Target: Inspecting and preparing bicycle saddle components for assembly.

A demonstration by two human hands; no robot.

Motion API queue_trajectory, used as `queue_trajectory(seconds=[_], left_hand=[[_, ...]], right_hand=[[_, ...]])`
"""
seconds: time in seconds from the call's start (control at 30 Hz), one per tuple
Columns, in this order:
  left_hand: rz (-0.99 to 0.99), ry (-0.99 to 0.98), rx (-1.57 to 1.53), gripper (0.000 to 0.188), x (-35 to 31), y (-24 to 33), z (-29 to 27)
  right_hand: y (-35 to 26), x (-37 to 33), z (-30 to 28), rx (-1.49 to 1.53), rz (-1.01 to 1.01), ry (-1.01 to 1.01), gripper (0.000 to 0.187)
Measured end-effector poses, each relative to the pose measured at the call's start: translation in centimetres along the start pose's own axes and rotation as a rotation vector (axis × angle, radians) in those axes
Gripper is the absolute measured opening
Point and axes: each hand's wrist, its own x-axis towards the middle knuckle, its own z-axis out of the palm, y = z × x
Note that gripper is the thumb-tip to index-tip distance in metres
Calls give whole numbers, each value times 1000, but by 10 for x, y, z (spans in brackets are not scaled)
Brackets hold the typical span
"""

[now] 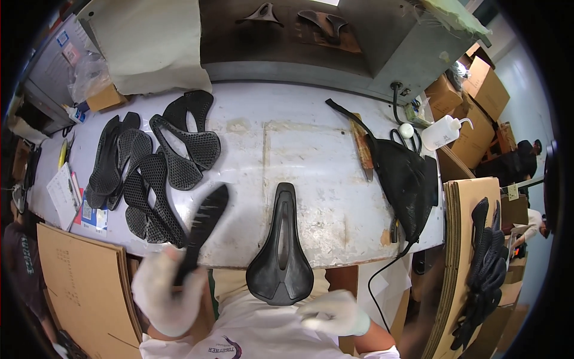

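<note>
A black bicycle saddle with a long central slot lies with its nose on the white table and its wide rear past the front edge. My left hand, in a white glove and blurred, is closed on a long black piece with pale streaks, left of the saddle; its exact kind is unclear. My right hand, also gloved, is beside the saddle's rear corner with its fingers loosely extended and nothing visible in them. Several black honeycomb saddle pads lie in a loose pile at the left.
A grey metal box at the back holds two saddle-shaped parts. On the right are a black cloth bag, a wooden-handled tool, a cable and a white squeeze bottle. Cardboard stacks flank the table.
</note>
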Motion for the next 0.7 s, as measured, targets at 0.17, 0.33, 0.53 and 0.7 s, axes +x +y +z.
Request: queue_trajectory(seconds=[0.17,0.33,0.53,0.7], left_hand=[[238,-260,-306,65,36,56,30],[105,-390,-284,63,52,56,50],[-146,-731,-307,63,38,13,90],[-209,-779,-346,62,36,-4,109]], right_hand=[[-14,43,-10,-243,-412,723,96],[-28,79,-17,-434,-377,784,66],[-24,84,-30,-652,-79,403,58],[1,103,-33,-651,-108,404,56]])
